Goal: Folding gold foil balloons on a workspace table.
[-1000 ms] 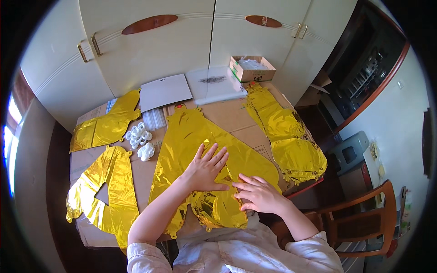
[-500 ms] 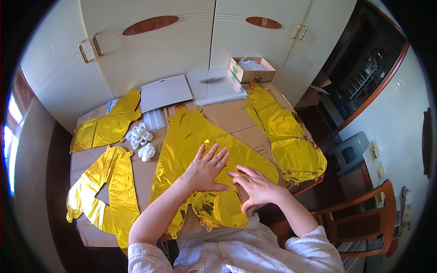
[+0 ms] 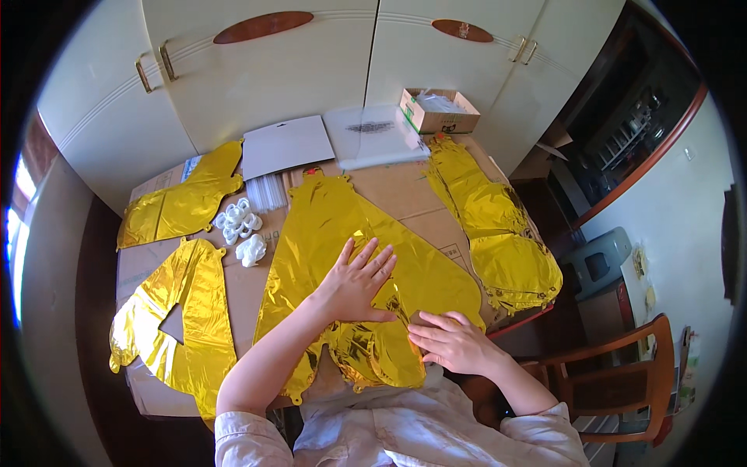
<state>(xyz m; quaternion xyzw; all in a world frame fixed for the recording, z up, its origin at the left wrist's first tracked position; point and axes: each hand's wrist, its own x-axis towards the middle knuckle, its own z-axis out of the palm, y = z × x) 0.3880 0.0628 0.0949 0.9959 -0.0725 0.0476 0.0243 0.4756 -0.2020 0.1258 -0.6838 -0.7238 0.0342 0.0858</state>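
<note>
A large flat gold foil balloon [image 3: 319, 226] is spread over the middle of the table, its near part folded and crinkled. My left hand [image 3: 354, 284] presses flat on it with fingers spread. Just to the right, my right hand [image 3: 455, 342] lies palm down along the foil's near right edge, fingers stretched out and fairly close together. Its thumb is hidden. Neither hand grips anything. More flat foil balloons lie around: one with a triangular hole [image 3: 187, 311] at the near left, another gold one [image 3: 183, 202] at the far left, and a folded stack [image 3: 506, 241] on the right.
Cardboard [image 3: 389, 194] covers the table. White ribbon rolls [image 3: 237, 222], a crumpled white bundle [image 3: 250, 251] and clear plastic strips [image 3: 266, 193] sit left of centre. Farther back are a grey-white sheet [image 3: 286, 148], clear plastic bags [image 3: 369, 140] and an open box [image 3: 440, 113]. A wooden chair [image 3: 661, 381] stands right.
My right hand has come nearer to me and turned flatter, its fingers now straighter and closer together. My left hand stays spread on the foil. The whole view has shifted slightly.
</note>
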